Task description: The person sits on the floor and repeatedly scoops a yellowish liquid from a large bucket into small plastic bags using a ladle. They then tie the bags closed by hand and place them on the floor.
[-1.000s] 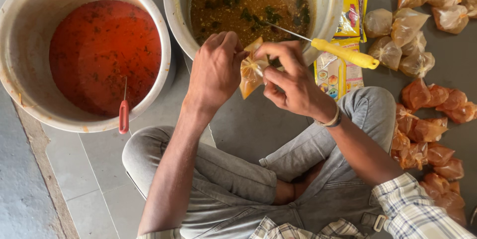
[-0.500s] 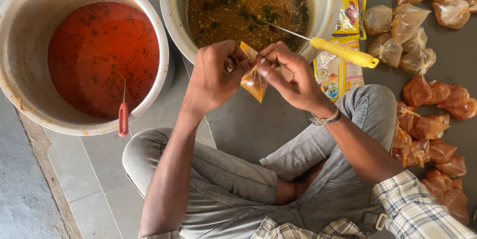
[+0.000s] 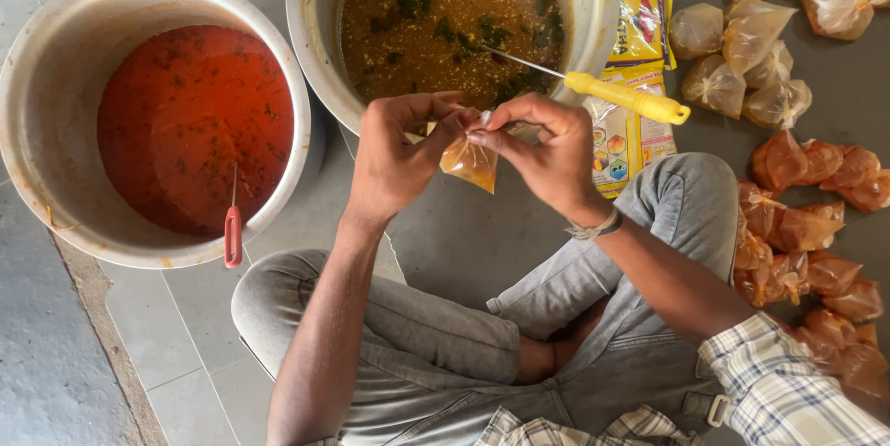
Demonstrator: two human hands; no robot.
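My left hand (image 3: 397, 154) and my right hand (image 3: 545, 151) meet in front of me, fingertips pinched together on the top of a small clear plastic pouch (image 3: 469, 163) filled with orange-brown gravy. The pouch hangs below my fingers, over the floor just in front of the big steel pot of brown-green curry (image 3: 451, 15). A ladle with a yellow handle (image 3: 627, 95) rests across that pot's rim, right beside my right hand. I sit cross-legged in grey trousers.
A second steel pot of red gravy (image 3: 193, 121) stands at the left, a red-handled ladle (image 3: 233, 235) over its rim. Yellow printed packets (image 3: 642, 29) lie by my right knee. Several filled pouches, pale (image 3: 732, 61) and reddish (image 3: 807, 223), are heaped on the floor at the right.
Both hands have drawn closer together on the pouch's top; the pouch now hangs straighter beneath the fingertips instead of lying tilted between the hands.
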